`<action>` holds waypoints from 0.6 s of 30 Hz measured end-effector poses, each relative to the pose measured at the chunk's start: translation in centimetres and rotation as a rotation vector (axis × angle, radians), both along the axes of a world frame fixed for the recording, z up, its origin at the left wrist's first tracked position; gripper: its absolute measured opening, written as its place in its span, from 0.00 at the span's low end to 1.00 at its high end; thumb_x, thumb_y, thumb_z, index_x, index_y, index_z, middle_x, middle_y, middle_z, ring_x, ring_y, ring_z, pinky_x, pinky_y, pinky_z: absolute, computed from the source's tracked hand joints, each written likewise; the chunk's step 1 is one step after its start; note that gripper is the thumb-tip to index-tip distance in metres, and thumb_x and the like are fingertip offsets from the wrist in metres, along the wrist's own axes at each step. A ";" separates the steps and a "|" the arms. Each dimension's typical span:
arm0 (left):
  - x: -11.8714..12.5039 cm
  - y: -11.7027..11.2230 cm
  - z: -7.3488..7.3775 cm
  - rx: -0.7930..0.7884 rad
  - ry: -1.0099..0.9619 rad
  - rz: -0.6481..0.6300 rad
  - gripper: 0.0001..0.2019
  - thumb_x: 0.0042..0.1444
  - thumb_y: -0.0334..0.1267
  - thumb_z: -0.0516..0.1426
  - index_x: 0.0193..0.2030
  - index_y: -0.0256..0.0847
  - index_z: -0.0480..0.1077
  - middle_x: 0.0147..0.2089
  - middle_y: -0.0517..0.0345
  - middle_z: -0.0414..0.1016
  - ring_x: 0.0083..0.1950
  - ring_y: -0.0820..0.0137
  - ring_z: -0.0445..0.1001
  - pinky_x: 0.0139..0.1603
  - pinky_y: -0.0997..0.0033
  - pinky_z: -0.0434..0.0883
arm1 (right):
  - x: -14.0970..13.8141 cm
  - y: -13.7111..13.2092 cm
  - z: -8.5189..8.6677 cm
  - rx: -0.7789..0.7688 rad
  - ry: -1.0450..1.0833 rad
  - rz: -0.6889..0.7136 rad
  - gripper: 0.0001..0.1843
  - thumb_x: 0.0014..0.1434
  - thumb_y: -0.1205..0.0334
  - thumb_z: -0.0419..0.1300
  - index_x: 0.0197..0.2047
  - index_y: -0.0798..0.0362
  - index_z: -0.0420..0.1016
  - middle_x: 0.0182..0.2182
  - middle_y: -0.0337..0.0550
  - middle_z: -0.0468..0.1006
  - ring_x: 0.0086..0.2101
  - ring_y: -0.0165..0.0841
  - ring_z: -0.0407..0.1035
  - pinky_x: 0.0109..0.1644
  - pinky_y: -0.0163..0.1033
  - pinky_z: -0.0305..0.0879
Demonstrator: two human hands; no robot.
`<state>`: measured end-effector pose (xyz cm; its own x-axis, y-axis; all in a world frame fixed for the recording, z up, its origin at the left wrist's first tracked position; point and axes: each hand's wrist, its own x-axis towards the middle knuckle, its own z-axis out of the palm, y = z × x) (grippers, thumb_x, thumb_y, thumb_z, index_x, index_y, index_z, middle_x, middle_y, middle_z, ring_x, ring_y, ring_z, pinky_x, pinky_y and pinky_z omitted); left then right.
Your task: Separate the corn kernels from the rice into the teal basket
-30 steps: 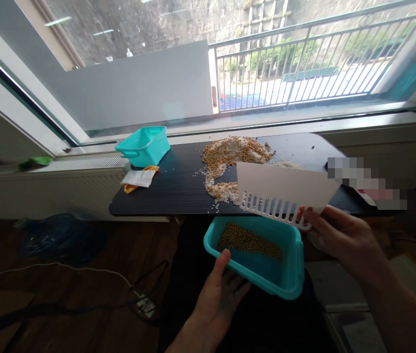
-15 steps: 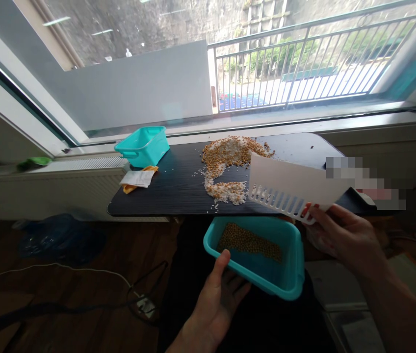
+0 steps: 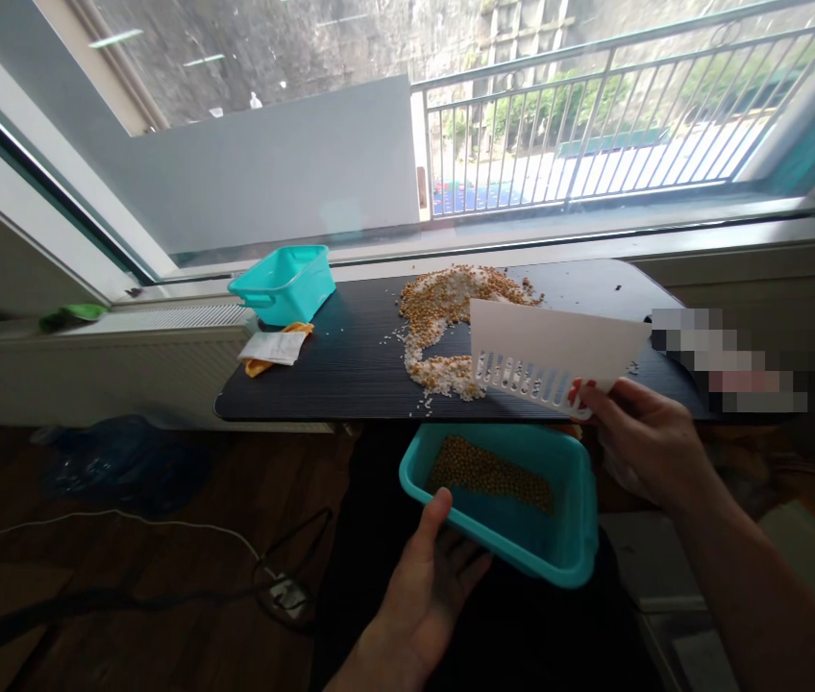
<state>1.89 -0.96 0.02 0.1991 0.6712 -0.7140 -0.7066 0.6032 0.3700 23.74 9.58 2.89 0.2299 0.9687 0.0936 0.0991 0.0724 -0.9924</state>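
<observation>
My left hand [image 3: 431,581] grips the near left rim of a teal plastic basin [image 3: 573,567], thumb over the edge and fingers underneath. Yellowish soybeans [image 3: 490,473] lie along the far side of its floor. In my right hand [image 3: 642,428] is a white slotted card [image 3: 552,336], pinched at its lower right corner beside a red mark. The card stands tilted over the table, its row of slots along the lower side. Left of and behind it spreads a pile of soybeans mixed with white rice-like grains [image 3: 443,293], partly hidden by the card.
A second teal basin [image 3: 292,288] stands on the dark table [image 3: 335,375] at the back left, by the window. White paper on a yellow cloth [image 3: 274,348] lies before it. A power strip [image 3: 286,596] with cables and a blue plastic bag [image 3: 126,461] are on the floor.
My right hand has moved left and slightly up with the slotted card, which covers more of the near grains. My left hand and the basin stay in place.
</observation>
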 end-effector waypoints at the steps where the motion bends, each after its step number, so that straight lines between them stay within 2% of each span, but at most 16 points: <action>1: 0.0 0.0 0.0 -0.001 0.000 0.002 0.26 0.59 0.50 0.56 0.59 0.35 0.66 0.57 0.44 0.74 0.56 0.57 0.73 0.58 0.59 0.69 | -0.1 0.0 0.1 -0.005 0.013 0.007 0.14 0.47 0.45 0.69 0.29 0.47 0.79 0.23 0.35 0.77 0.23 0.29 0.69 0.23 0.32 0.67; 9: -0.1 0.0 -0.2 0.028 -0.024 0.005 0.26 0.59 0.50 0.55 0.60 0.36 0.65 0.57 0.45 0.74 0.57 0.57 0.73 0.59 0.58 0.68 | -0.6 -0.5 0.6 -0.046 0.122 0.051 0.15 0.42 0.46 0.72 0.31 0.46 0.81 0.31 0.35 0.82 0.28 0.30 0.74 0.35 0.34 0.74; 18: 0.0 0.1 0.0 0.029 -0.005 -0.017 0.27 0.60 0.51 0.54 0.61 0.37 0.64 0.57 0.45 0.74 0.57 0.58 0.73 0.59 0.59 0.67 | -0.4 -1.2 1.5 -0.010 0.043 0.058 0.17 0.44 0.45 0.70 0.32 0.47 0.81 0.31 0.38 0.82 0.28 0.32 0.74 0.33 0.36 0.74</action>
